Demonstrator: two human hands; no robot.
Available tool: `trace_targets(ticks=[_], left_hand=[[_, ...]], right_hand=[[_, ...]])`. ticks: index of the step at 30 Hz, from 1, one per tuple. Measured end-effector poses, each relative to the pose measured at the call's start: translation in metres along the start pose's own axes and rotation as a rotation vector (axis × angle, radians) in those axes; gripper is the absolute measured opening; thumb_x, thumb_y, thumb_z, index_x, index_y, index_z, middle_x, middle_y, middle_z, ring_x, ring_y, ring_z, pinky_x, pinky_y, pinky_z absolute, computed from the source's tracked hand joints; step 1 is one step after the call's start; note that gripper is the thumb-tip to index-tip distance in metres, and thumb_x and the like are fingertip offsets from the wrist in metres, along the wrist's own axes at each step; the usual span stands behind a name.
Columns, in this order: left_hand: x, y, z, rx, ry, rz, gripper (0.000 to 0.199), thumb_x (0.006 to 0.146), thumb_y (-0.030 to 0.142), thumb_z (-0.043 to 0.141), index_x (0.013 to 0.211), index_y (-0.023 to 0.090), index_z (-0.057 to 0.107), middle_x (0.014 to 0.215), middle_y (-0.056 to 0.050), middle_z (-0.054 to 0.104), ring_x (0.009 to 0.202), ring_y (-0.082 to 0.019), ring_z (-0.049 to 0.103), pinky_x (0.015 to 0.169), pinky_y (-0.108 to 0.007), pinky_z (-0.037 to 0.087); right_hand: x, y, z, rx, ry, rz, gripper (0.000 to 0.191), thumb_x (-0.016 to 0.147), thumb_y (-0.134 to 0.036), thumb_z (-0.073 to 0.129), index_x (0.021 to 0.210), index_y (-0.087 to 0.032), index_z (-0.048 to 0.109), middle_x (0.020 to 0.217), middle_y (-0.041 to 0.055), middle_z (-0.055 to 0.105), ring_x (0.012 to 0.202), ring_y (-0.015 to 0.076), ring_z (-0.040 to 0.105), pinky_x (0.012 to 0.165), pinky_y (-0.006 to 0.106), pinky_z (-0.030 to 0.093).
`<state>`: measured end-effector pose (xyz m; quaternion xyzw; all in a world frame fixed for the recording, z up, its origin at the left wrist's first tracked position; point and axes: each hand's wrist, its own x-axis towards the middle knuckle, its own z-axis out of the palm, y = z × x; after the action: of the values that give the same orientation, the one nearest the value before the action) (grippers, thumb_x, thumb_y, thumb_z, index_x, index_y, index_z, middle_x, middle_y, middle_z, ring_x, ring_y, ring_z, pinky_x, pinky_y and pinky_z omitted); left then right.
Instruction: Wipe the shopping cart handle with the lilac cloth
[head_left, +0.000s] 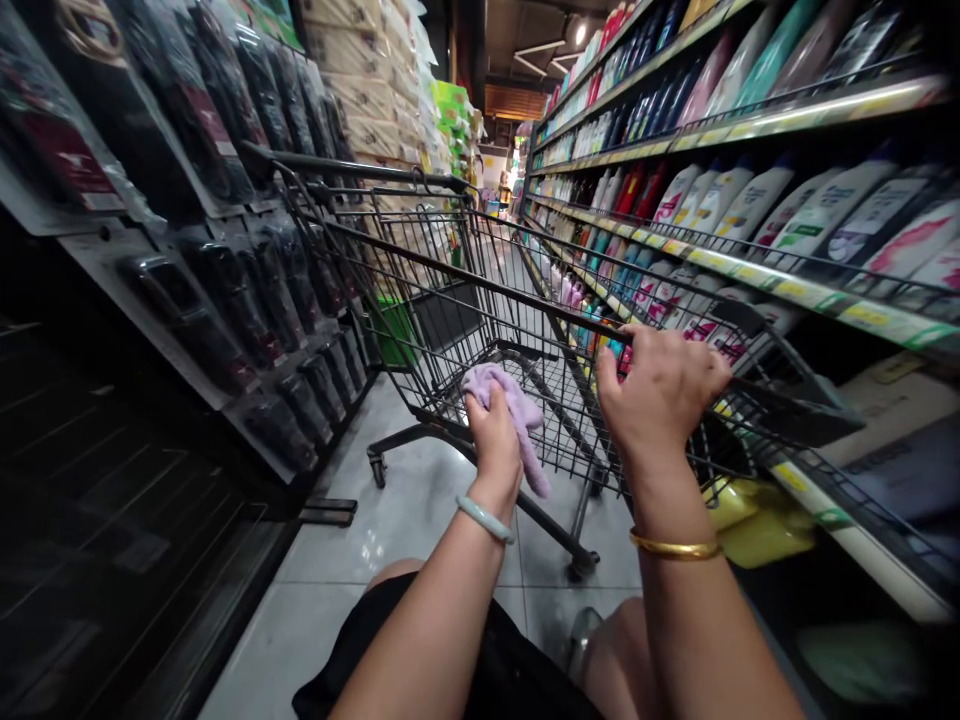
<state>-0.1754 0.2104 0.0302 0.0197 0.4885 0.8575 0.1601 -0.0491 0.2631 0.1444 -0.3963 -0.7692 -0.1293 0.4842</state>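
A dark metal shopping cart (450,265) stands sideways across the aisle in front of me, its wire basket showing nothing inside that I can make out. My right hand (664,390) is wrapped over the cart's top rim on the right, fingers curled round the bar. In my left hand (493,432) a light purple cloth (504,385) is bunched up, one end hanging down. That hand is close to the lower side wires of the basket; whether the cloth touches them I cannot tell.
Shelves (795,270) full of bottles line the right side. On the left hang packaged belts (217,150) on a dark rack. Stacked packs (360,80) stand behind the cart. Cart wheels (377,468) rest on the tiled floor (330,550) near my knees.
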Motion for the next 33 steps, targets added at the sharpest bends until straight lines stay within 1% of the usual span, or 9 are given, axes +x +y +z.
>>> trace_targets(ticks=[8, 11, 15, 20, 22, 24, 28, 29, 33], left_hand=[[0.000, -0.025, -0.017, 0.040, 0.167, -0.156, 0.005, 0.099, 0.023, 0.056, 0.102, 0.024, 0.052, 0.082, 0.003, 0.062, 0.068, -0.012, 0.067, 0.067, -0.025, 0.057], [-0.013, -0.015, -0.012, 0.040, 0.074, -0.094, 0.013, 0.098, 0.030, 0.064, 0.107, 0.023, 0.058, 0.093, 0.000, 0.069, 0.080, -0.012, 0.071, 0.074, -0.024, 0.058], [-0.016, 0.001, -0.012, 0.074, -0.101, 0.147, 0.031, 0.091, 0.032, 0.075, 0.119, 0.027, 0.062, 0.123, -0.005, 0.073, 0.114, -0.016, 0.071, 0.103, -0.029, 0.055], [0.002, -0.013, -0.024, 0.098, 0.164, -0.033, 0.017, 0.093, 0.022, 0.067, 0.105, 0.024, 0.056, 0.104, -0.004, 0.072, 0.096, -0.017, 0.073, 0.091, -0.032, 0.058], [-0.003, -0.016, -0.023, 0.097, 0.192, -0.061, 0.012, 0.094, 0.023, 0.065, 0.102, 0.023, 0.056, 0.100, -0.005, 0.072, 0.093, -0.018, 0.073, 0.086, -0.032, 0.058], [-0.016, -0.010, -0.018, 0.084, 0.119, -0.026, 0.016, 0.093, 0.030, 0.068, 0.106, 0.023, 0.060, 0.103, -0.005, 0.074, 0.095, -0.018, 0.074, 0.086, -0.031, 0.058], [-0.034, 0.013, -0.008, 0.020, -0.226, 0.153, 0.035, 0.085, 0.034, 0.077, 0.117, 0.024, 0.067, 0.111, -0.005, 0.076, 0.100, -0.018, 0.073, 0.090, -0.028, 0.057], [-0.031, 0.016, -0.008, 0.005, -0.236, 0.171, 0.035, 0.085, 0.033, 0.077, 0.117, 0.023, 0.067, 0.112, -0.005, 0.076, 0.100, -0.018, 0.073, 0.091, -0.028, 0.057], [0.007, 0.018, -0.021, -0.037, 0.008, 0.113, 0.023, 0.090, 0.028, 0.064, 0.111, 0.022, 0.063, 0.107, -0.005, 0.073, 0.092, -0.015, 0.071, 0.084, -0.027, 0.055]], right_hand=[[-0.004, -0.016, -0.004, 0.006, -0.040, -0.017, 0.038, 0.098, -0.039, 0.050, 0.123, -0.018, 0.068, 0.109, 0.0148, 0.066, 0.109, 0.0336, 0.052, 0.106, 0.057, 0.033], [-0.005, -0.020, -0.004, 0.007, -0.023, -0.032, 0.037, 0.098, -0.038, 0.051, 0.123, -0.017, 0.068, 0.109, 0.0153, 0.067, 0.108, 0.0336, 0.053, 0.107, 0.058, 0.034], [-0.007, -0.024, -0.004, 0.006, -0.019, -0.037, 0.035, 0.098, -0.036, 0.053, 0.124, -0.017, 0.068, 0.108, 0.0152, 0.067, 0.108, 0.0335, 0.054, 0.107, 0.058, 0.035], [-0.008, -0.027, -0.006, 0.020, -0.035, -0.059, 0.036, 0.098, -0.034, 0.053, 0.128, -0.017, 0.067, 0.111, 0.0151, 0.068, 0.110, 0.0332, 0.054, 0.109, 0.058, 0.034], [-0.009, -0.028, -0.006, 0.023, -0.035, -0.062, 0.037, 0.098, -0.033, 0.054, 0.129, -0.017, 0.067, 0.112, 0.0153, 0.068, 0.111, 0.0332, 0.054, 0.110, 0.057, 0.034], [-0.009, -0.029, -0.005, 0.032, -0.034, -0.060, 0.037, 0.098, -0.033, 0.055, 0.129, -0.017, 0.066, 0.114, 0.0157, 0.068, 0.111, 0.0335, 0.054, 0.110, 0.057, 0.033], [-0.012, -0.032, -0.003, 0.064, -0.030, -0.056, 0.040, 0.096, -0.032, 0.057, 0.132, -0.017, 0.066, 0.116, 0.0168, 0.068, 0.114, 0.0348, 0.053, 0.111, 0.059, 0.032], [-0.013, -0.033, -0.004, 0.075, -0.029, -0.060, 0.042, 0.096, -0.032, 0.058, 0.135, -0.018, 0.065, 0.119, 0.0167, 0.068, 0.115, 0.0349, 0.054, 0.112, 0.059, 0.032], [-0.009, -0.033, -0.024, 0.193, -0.009, -0.085, 0.051, 0.097, -0.033, 0.056, 0.146, -0.023, 0.057, 0.135, 0.0160, 0.063, 0.126, 0.0331, 0.054, 0.111, 0.054, 0.038]])
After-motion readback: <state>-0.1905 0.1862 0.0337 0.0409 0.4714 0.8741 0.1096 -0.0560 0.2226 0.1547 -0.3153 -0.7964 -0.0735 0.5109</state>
